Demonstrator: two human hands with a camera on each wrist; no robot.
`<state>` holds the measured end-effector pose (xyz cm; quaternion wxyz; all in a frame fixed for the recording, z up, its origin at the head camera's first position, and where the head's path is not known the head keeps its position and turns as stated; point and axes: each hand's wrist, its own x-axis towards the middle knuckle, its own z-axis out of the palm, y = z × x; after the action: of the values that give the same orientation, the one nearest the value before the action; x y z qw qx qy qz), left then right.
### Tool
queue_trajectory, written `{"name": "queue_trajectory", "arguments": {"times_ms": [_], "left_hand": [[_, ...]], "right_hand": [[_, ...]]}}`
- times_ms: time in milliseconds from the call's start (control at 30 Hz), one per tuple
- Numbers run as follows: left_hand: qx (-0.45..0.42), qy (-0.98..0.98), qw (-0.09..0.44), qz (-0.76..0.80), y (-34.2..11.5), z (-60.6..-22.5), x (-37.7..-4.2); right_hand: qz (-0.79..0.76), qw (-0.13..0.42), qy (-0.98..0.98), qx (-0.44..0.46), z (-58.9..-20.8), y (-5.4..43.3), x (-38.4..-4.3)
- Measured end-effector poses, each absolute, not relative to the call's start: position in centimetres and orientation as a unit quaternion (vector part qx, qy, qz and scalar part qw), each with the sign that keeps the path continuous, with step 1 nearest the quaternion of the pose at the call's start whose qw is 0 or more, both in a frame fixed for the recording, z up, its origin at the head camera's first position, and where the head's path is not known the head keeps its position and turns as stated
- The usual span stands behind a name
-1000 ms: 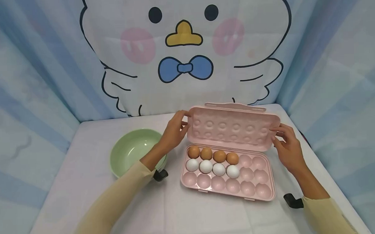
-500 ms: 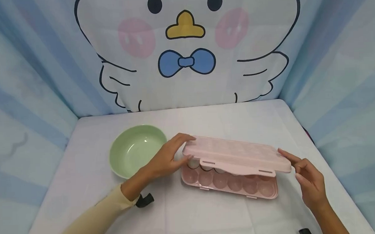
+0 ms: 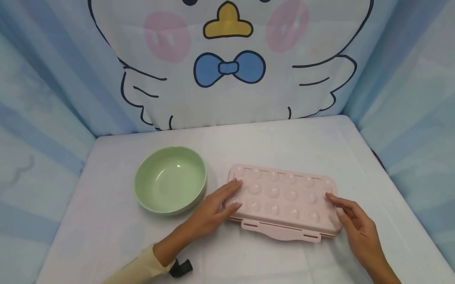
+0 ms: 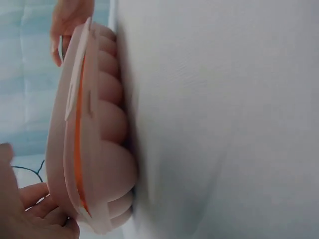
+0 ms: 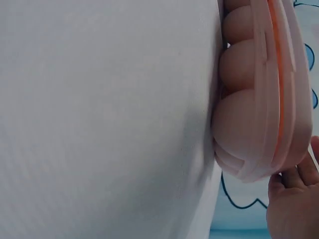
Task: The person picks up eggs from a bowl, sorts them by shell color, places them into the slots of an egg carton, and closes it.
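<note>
The pink plastic egg carton (image 3: 282, 198) lies on the white table with its lid down over the base. A thin orange-lit gap shows between lid and base in both wrist views, and the lid's latch flap (image 3: 279, 231) sticks out along the near side. My left hand (image 3: 211, 209) rests its fingers and thumb on the lid's left end. At the other end, my right hand (image 3: 360, 229) touches the lid's corner with fingertips and thumb. In the left wrist view the carton's rounded egg cups (image 4: 112, 122) face the table. The eggs are hidden under the lid.
A light green bowl (image 3: 170, 179) stands left of the carton, close to my left forearm. A black wrist mount (image 3: 181, 268) sits under the left sleeve. Behind the table hangs a curtain (image 3: 230, 100) with a cartoon bird print.
The raised lid has swung down toward me onto the base, covering brown and white eggs seen earlier. Both hands came down with it and stay at its two ends.
</note>
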<state>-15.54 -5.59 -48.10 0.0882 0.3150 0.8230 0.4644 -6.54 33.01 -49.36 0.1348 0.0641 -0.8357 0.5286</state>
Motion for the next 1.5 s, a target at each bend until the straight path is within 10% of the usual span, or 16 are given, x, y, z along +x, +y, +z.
{"name": "queue_trajectory", "arguments": {"times_ms": [533, 1500], "left_hand": [[0.385, 0.854, 0.014, 0.349, -4.2, -50.3, -13.6], [0.366, 0.912, -0.092, 0.161, -2.9, -49.8, -11.1]], "right_hand": [[0.378, 0.034, -0.925, 0.025, -48.7, 30.3, -5.0], [0.216, 0.126, -0.964, 0.085, -49.2, 28.6, -4.6]]}}
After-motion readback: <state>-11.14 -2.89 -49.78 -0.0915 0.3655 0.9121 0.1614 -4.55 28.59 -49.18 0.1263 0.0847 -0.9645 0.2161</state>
